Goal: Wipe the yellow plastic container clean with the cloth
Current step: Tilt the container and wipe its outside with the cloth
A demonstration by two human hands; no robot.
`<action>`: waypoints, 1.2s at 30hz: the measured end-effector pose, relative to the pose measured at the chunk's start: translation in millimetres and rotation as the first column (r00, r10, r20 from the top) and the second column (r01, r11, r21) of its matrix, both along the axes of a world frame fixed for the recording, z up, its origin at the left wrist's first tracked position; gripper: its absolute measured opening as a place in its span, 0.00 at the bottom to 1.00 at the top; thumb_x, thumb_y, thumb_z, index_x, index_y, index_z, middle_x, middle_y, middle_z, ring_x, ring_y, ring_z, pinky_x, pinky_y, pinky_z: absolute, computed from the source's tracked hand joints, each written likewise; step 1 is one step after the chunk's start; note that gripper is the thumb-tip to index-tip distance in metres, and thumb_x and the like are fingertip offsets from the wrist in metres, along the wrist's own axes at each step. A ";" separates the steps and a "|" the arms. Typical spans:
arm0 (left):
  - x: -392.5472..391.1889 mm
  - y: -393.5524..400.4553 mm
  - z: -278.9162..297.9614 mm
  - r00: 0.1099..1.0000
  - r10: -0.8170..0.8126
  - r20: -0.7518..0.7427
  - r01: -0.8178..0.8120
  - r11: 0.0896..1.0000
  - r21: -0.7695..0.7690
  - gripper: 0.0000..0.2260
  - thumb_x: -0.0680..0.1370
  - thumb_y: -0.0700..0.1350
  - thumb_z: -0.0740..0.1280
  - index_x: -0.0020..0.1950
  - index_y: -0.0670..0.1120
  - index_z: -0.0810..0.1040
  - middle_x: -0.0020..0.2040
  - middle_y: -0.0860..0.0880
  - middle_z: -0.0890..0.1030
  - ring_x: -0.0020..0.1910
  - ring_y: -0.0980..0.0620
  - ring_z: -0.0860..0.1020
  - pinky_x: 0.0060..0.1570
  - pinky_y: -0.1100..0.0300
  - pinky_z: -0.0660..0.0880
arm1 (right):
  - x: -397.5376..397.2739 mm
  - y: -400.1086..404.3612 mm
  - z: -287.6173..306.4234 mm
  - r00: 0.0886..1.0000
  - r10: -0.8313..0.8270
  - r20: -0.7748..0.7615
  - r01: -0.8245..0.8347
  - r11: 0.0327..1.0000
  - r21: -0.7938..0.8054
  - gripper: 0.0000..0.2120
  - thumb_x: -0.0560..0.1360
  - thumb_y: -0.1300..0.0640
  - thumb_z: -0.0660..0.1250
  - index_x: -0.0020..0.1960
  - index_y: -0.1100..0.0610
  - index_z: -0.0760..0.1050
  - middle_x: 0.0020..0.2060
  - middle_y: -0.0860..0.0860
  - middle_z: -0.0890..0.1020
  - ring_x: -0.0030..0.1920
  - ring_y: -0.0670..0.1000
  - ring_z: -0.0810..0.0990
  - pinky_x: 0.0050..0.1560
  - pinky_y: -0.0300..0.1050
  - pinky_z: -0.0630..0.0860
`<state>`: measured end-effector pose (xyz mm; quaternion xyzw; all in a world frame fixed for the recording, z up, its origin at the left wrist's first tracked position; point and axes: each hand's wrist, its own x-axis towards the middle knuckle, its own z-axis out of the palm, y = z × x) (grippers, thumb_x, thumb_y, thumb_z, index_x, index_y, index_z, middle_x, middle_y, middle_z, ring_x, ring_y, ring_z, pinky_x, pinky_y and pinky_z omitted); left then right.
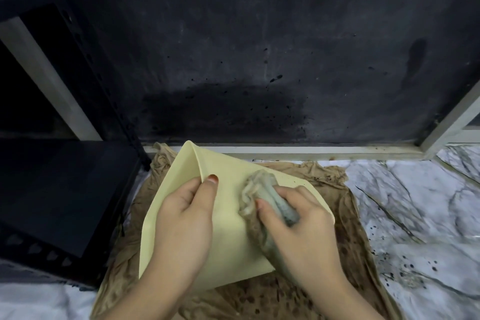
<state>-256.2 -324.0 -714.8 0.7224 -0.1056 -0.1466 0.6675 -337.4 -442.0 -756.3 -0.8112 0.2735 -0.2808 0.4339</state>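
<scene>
Yellow plastic container lies tipped on its side on a stained brown cloth spread over the marble-look floor, close to the floor's far edge w/ the pale frame rail and dark wall behind; black rack sits at the left. Left hand grips the container at its raised edge, thumb hooked over onto the broad face, rest of the fingers wrapped round the side, mostly hidden. Right hand has fingers curled tight round a bunched grey rag, pressing it onto the upper face near the container's right edge. Judgement: thin-walled plastic, light, prob. flexes under pressure and smooth enough to slide on the brown cloth, so it needs that steadying hold at a rim or corner fold, where it's stiffest, not mid-panel. Rag is soft, conforms to the flat face; corners and inner side will need it pushed in. Not fragile, but hard pressing mid-panel could bow it.
</scene>
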 end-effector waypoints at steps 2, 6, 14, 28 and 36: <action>-0.6 -2.0 -2.6 1.000 0.014 0.004 -0.014 1.000 -0.015 0.17 0.78 0.46 0.61 0.35 0.35 0.76 0.31 0.42 0.76 0.33 0.49 0.73 0.36 0.57 0.70 | 6.8 13.7 12.3 0.997 0.079 0.026 -0.079 0.997 -0.012 0.23 0.63 0.36 0.60 0.50 0.47 0.79 0.39 0.44 0.77 0.43 0.42 0.76 0.43 0.35 0.72; -3.9 -4.5 -0.9 0.999 0.040 -0.029 -0.040 0.999 -0.014 0.17 0.78 0.43 0.61 0.30 0.46 0.78 0.27 0.57 0.81 0.28 0.64 0.76 0.31 0.74 0.71 | 15.3 21.0 19.5 0.994 0.107 0.022 -0.106 0.994 -0.035 0.18 0.64 0.37 0.62 0.48 0.45 0.78 0.39 0.43 0.76 0.42 0.43 0.77 0.42 0.41 0.75; -4.6 -1.6 -2.0 0.999 0.036 -0.037 -0.035 0.999 0.026 0.19 0.78 0.48 0.61 0.37 0.33 0.72 0.33 0.44 0.73 0.33 0.49 0.70 0.36 0.57 0.66 | 13.4 -7.7 0.7 0.999 -0.020 -0.047 0.020 1.000 0.018 0.07 0.69 0.47 0.69 0.44 0.48 0.80 0.38 0.46 0.78 0.40 0.45 0.77 0.44 0.48 0.76; -0.3 3.7 -3.6 0.995 0.016 -0.098 -0.011 0.999 0.045 0.12 0.79 0.44 0.59 0.43 0.38 0.77 0.34 0.48 0.80 0.33 0.56 0.77 0.33 0.67 0.70 | -14.7 -63.3 -54.7 0.949 -0.257 -0.184 0.263 0.965 0.009 0.14 0.72 0.49 0.68 0.51 0.57 0.80 0.44 0.52 0.79 0.43 0.53 0.77 0.42 0.46 0.71; 12.4 8.0 -5.1 0.990 0.095 -0.103 -0.082 0.989 0.120 0.11 0.78 0.44 0.59 0.45 0.40 0.79 0.46 0.41 0.84 0.43 0.46 0.80 0.42 0.56 0.71 | -27.8 -75.6 -72.2 0.929 -0.301 -0.216 0.313 0.949 0.024 0.08 0.72 0.49 0.68 0.43 0.54 0.78 0.42 0.54 0.79 0.40 0.54 0.77 0.40 0.50 0.74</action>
